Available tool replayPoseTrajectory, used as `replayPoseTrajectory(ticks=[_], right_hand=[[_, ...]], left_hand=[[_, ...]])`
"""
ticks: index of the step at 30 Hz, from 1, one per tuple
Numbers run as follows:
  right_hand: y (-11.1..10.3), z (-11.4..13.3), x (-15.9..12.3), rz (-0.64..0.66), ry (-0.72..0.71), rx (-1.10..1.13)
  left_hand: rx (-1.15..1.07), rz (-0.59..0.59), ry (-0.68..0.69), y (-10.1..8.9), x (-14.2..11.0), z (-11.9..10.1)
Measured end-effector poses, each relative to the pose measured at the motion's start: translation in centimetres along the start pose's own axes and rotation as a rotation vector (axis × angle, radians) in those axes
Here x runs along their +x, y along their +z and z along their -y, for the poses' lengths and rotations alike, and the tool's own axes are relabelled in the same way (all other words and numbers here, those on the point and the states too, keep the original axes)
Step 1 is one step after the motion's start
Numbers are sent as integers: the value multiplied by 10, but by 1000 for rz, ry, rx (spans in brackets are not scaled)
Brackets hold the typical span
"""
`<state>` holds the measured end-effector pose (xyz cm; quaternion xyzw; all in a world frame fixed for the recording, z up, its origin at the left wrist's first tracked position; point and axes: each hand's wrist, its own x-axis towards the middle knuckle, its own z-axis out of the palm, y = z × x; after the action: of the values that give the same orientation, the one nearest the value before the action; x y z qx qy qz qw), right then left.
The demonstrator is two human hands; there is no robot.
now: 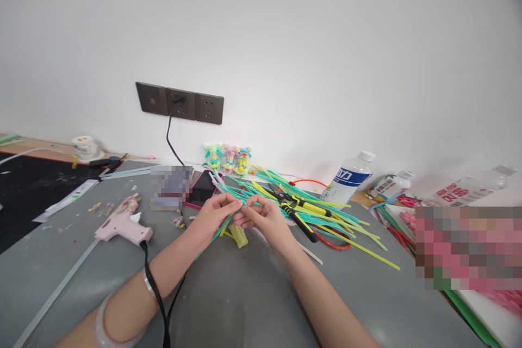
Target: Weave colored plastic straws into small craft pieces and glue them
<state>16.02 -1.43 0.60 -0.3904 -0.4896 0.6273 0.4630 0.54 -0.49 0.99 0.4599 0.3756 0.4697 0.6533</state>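
My left hand [218, 215] is closed, with thumb and forefinger pinching a teal pipe cleaner [222, 230] above the middle of the table. A loose length of it slants down to the left beneath the hand. Right beside it, my right hand [265, 217] has its fingertips pinched at the same spot, almost touching the left ones; the small piece between them is mostly hidden. Just below the fingers lies a yellow-green bundle [239, 235]. Yellow-and-black pliers [304, 206] rest on a pile of teal and yellow pipe cleaners [350, 223] to the right.
A pink glue gun [128, 227] lies at left, its black cord passing by my left forearm. Behind are a phone [202, 187] and several small colourful figures [228, 159]. A labelled bottle [348, 176] stands at right. Wall sockets [179, 103] hold a plug.
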Motion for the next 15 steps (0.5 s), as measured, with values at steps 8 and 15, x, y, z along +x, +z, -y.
replayPoseTrajectory(ticks=[8,15], right_hand=[[-4,0,0,-21,19,-8],[-16,10,0,-53,-22,46]], left_hand=[[88,26,-47,-6,3,1],[33,114,-142,-10,2,-5]])
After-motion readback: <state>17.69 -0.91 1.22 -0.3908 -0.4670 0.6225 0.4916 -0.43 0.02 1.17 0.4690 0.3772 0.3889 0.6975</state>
